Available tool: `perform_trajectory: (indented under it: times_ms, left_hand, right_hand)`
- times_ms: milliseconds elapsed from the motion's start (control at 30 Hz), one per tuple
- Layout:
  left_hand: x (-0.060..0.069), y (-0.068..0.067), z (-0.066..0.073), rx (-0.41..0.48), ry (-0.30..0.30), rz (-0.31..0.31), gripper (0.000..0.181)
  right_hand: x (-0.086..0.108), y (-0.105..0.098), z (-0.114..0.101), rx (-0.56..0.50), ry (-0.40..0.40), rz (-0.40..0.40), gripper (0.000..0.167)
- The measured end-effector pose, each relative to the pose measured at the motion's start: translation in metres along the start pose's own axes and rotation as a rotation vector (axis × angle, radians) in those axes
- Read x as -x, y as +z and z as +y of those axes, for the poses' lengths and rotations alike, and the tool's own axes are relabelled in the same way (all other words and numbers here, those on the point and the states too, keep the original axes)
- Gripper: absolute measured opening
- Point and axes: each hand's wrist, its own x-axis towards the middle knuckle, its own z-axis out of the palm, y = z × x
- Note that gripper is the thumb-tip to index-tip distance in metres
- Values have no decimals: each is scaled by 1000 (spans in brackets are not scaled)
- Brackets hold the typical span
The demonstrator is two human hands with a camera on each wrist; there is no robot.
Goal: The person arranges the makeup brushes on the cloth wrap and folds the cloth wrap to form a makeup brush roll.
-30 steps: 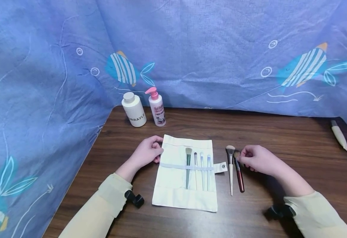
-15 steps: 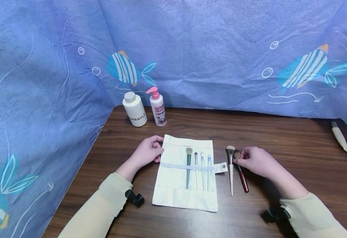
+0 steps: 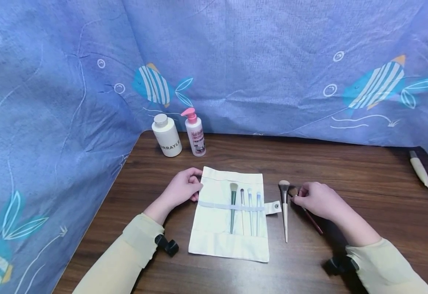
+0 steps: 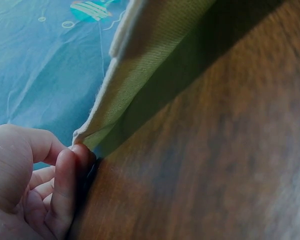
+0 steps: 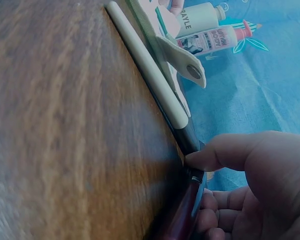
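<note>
Now, over on the left, the left hand (image 3: 182,188) has its thumb and fingers closed on the edge of a cream cloth roll (image 3: 211,222); the left wrist view shows that edge raised off the desk (image 3: 364,171). Across on the right, the right hand (image 3: 318,200) pinches the dark-red brush (image 3: 313,222) up near its bristles, handle slanting back towards the person; whether that handle touches the wood, I cannot tell. Just beside it lies a pale-handled brush (image 3: 285,220), bristles pointing away from the person. And there in the middle, the roll lies spread, 4 brushes under its elastic band (image 3: 214,205): a green brush (image 3: 233,210), then 3 slimmer brushes (image 3: 251,220), all bristles up. The snap tab (image 3: 272,207) sticks out towards the loose pair. Behind, near the blue fish-print curtain (image 3: 254,73), stand 2 bottles, a white bottle (image 3: 167,139) and a pink-topped pump bottle (image 3: 196,139).
</note>
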Motion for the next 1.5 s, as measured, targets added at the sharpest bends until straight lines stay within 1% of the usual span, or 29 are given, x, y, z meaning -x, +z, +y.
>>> perform_trajectory:
  times_ms: [167, 433, 633, 700, 800, 867, 967, 1033, 1133, 1200, 1367, 1500]
  left_hand:
    - [1, -2, -1, -6, -11, 7, 39]
    - [2, -4, -4, -2, -10, 13, 39]
    - [3, -6, -4, -5, -11, 11, 40]
    - [4, -6, -4, -6, -10, 24, 39]
    - [3, -2, -3, -1, -8, 41, 39]
    - [0, 3, -2, 2, 7, 22, 39]
    - [-6, 11, 0, 0, 31, -22, 39]
    - [-7, 13, 2, -5, 36, -26, 39]
    - [-6, 9, 3, -9, 21, 10, 38]
    - [-4, 6, 3, -8, 13, 22, 38]
    - [0, 2, 3, -1, 9, 5, 40]
    - [2, 1, 1, -6, -6, 6, 40]
  right_hand:
    - [-2, 0, 0, -42, -1, -5, 20]
    - [-7, 1, 2, -126, 33, -20, 15]
    - [-9, -2, 0, -194, 51, -42, 16]
    - [-9, -2, -1, -215, 50, -40, 16]
    - [-8, -3, 2, -229, 43, -44, 17]
    - [-3, -5, 6, -224, 50, -47, 18]
    - [6, -9, 14, -218, 67, -48, 18]
    - [8, -10, 16, -229, 70, -44, 18]
    - [5, -9, 14, -262, 51, -43, 18]
    - [2, -8, 10, -285, 44, -43, 17]
    - [-1, -8, 7, -321, 34, -35, 19]
    - [0, -6, 7, -340, 25, -32, 23]
